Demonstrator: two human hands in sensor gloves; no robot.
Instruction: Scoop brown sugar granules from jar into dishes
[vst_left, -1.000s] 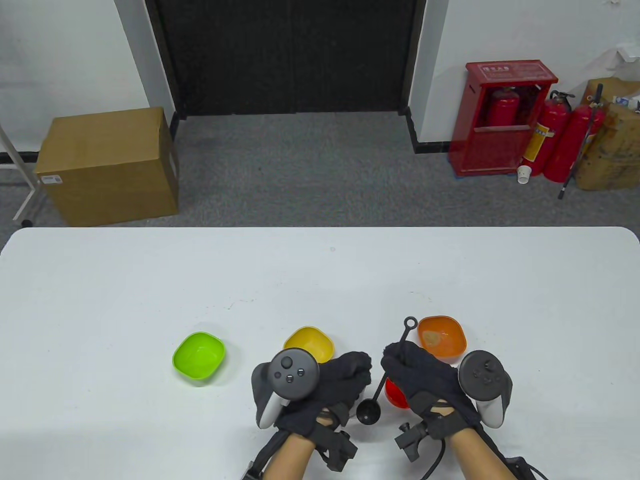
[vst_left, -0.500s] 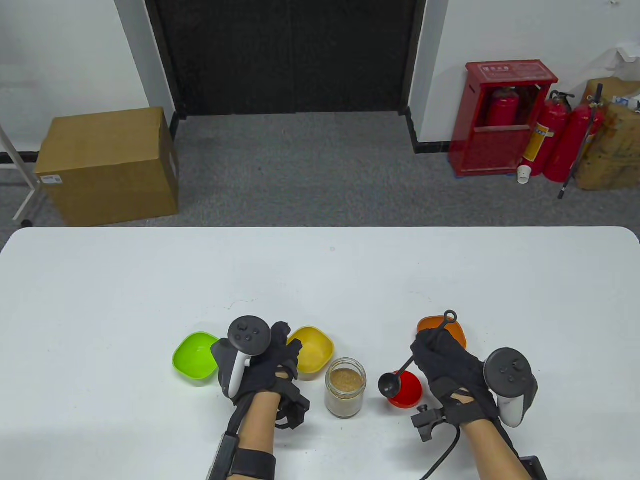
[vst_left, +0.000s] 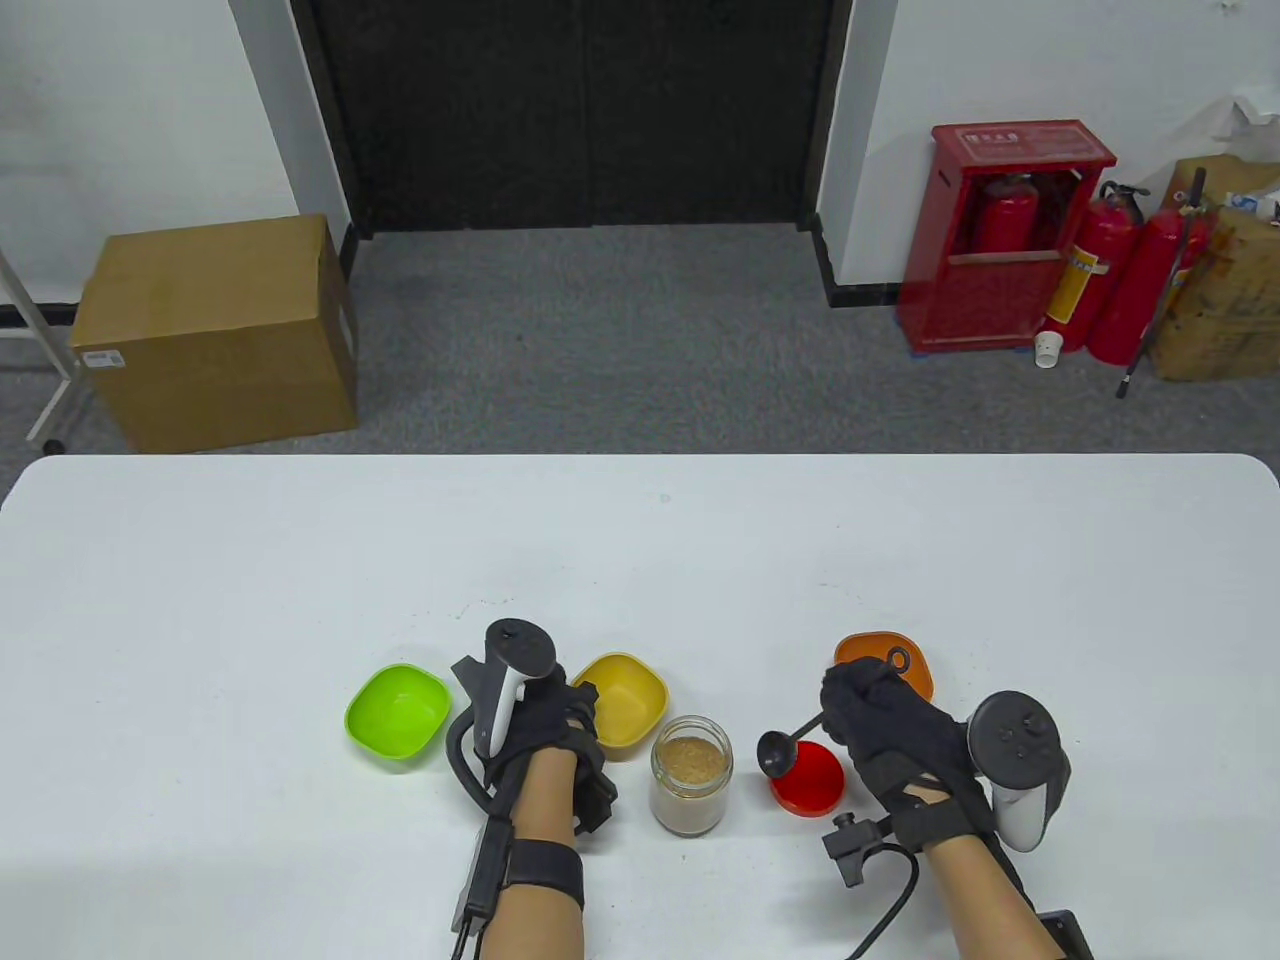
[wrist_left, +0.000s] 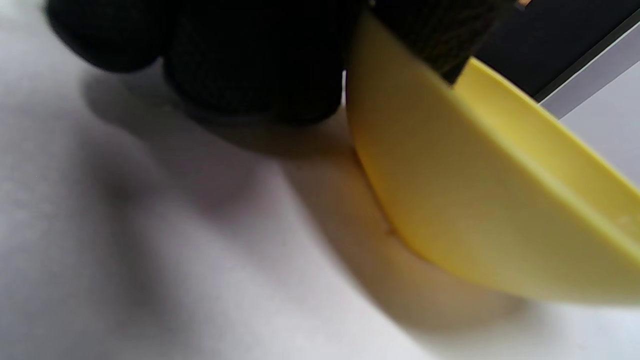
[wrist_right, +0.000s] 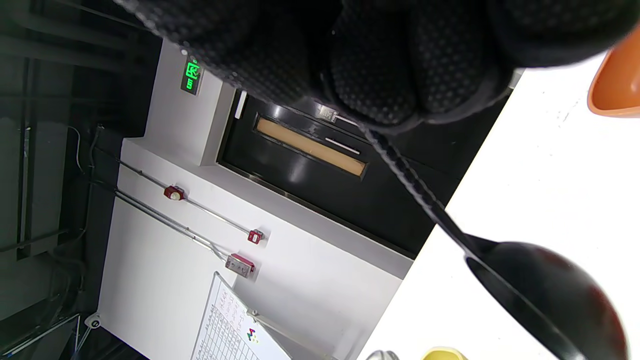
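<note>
Fingers (vst_left: 850, 700) grasp the scoop (vst_left: 775, 752); left fingers (wrist_left: 250, 65) unclear, over white table (vst_left: 640, 560)

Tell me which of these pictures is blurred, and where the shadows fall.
Left wrist view: soft and blurred, yellow dish close, the left hand casting a broad shadow on the table. Right wrist view: sideways, glove sharp. Table view: sharp, evenly lit.

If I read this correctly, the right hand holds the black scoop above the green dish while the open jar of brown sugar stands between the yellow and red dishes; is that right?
Not quite: the scoop held by the right hand is above the red dish, not the green dish, which sits far left. The table view shows this. The open jar does stand between the yellow dish and the red one.
</note>
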